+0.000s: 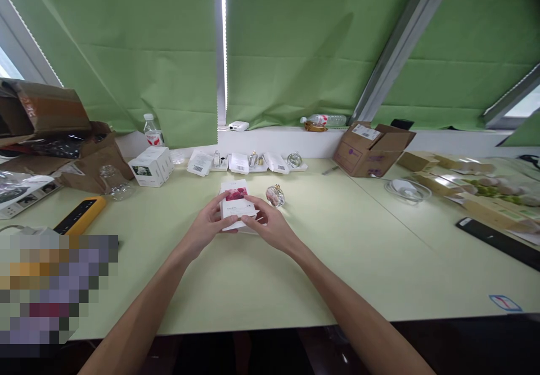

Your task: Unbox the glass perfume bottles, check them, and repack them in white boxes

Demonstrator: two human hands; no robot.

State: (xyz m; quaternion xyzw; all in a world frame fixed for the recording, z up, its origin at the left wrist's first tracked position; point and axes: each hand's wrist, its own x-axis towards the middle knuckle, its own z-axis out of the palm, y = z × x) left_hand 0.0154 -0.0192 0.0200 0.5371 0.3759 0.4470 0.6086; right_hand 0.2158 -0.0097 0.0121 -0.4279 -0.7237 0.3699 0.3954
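Between my two hands is a white printed box (236,206) with a red flower-like picture on its upper face. My left hand (207,220) grips its left side, fingers curled along the edge and thumb on the near end. From the right, my right hand (272,226) closes on the opposite edge, its thumb also near the front. A white flap or sheet juts out by the right fingers, and the underside of the box is hidden. Just beyond my right hand, a faceted glass bottle (275,195) with a gold-coloured part rests on the table (337,262).
Along the back stand white packets (200,163) with small glass bottles (294,159). White boxes (152,167), a glass jar (113,183) and a yellow power strip (82,217) are left. A cardboard carton (369,149), coiled cable (407,190) and black bar (500,243) lie right.
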